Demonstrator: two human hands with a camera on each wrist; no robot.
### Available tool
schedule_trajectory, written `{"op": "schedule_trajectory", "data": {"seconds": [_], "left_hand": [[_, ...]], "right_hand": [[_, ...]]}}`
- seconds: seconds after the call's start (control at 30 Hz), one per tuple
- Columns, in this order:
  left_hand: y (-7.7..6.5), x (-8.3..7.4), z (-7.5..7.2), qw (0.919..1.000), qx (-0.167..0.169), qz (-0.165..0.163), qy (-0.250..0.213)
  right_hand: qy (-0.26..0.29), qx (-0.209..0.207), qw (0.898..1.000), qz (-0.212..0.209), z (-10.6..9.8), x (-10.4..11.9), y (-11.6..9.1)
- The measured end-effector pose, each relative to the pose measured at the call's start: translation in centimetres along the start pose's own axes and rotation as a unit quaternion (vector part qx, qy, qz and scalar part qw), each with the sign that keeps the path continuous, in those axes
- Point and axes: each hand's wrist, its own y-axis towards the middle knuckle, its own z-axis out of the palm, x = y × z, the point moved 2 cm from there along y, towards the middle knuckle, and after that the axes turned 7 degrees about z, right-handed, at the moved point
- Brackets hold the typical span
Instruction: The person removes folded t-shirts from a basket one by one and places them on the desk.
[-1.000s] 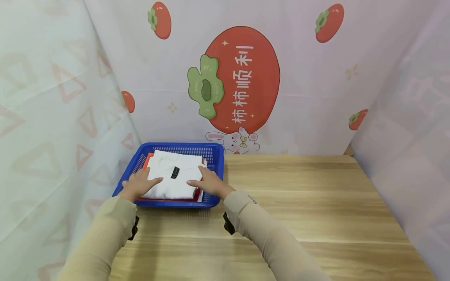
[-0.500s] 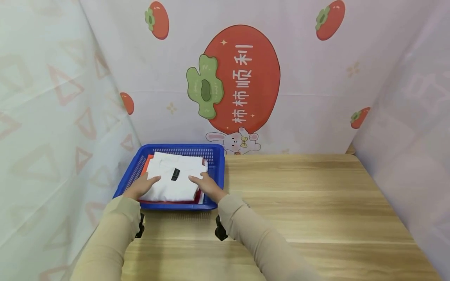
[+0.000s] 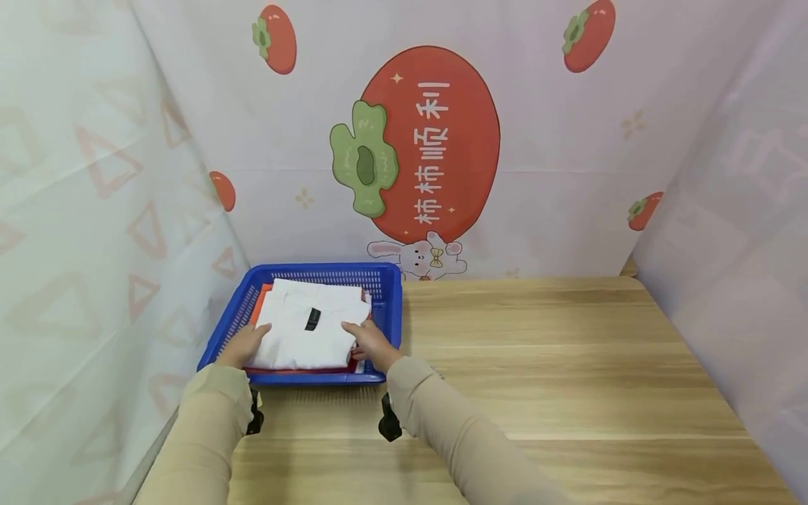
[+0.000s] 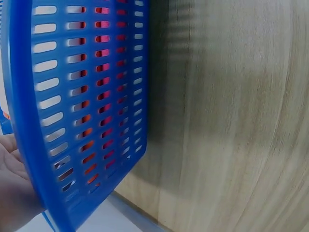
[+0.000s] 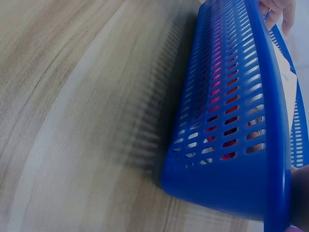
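A folded white shirt [image 3: 315, 344] with a black neck label tops a stack of folded clothes in a blue plastic basket [image 3: 303, 379]. Orange and dark red cloth shows beneath it. At the shirt's near left edge is my left hand [image 3: 243, 344], its thumb over the cloth. In the right wrist view the thumb and fingers of this left hand [image 5: 279, 10] stand apart above the rim. My right hand [image 3: 374, 344] pinches the near right edge, thumb on top and fingers bent at the side. Part of each hand is hidden behind the basket rim in its own wrist view.
The basket stands at the back left of a wooden table [image 3: 536, 365]. A pale printed cloth wall [image 3: 303, 126] rises behind it, and another cloth wall [image 3: 95, 280] runs close along its left side. The basket's rim and slotted sides surround the clothes.
Both hands have moved toward the near edges of the white shirt, and the right fingers have bent in at its side. The basket and stack have stayed in place.
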Motion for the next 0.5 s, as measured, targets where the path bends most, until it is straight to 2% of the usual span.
{"op": "schedule_trajectory", "data": {"seconds": [0.07,0.27,0.4,0.5], "left_hand": [[-0.10,0.13,0.13,0.9998,-0.008,-0.014,0.009],[0.20,-0.23,0.58,0.9980,-0.046,-0.018,0.040],[0.36,-0.14,0.51,0.9974,-0.050,-0.032,0.041],[0.36,0.21,0.35,0.9974,-0.046,-0.049,0.024]], "right_hand": [[0.005,-0.006,1.000,0.006,0.15,-0.26,0.17],[-0.002,-0.020,1.000,0.015,0.38,-0.59,0.35],[-0.008,-0.041,0.999,0.001,0.57,-0.40,0.57],[0.012,-0.062,0.998,-0.003,0.84,-0.29,0.84]]}}
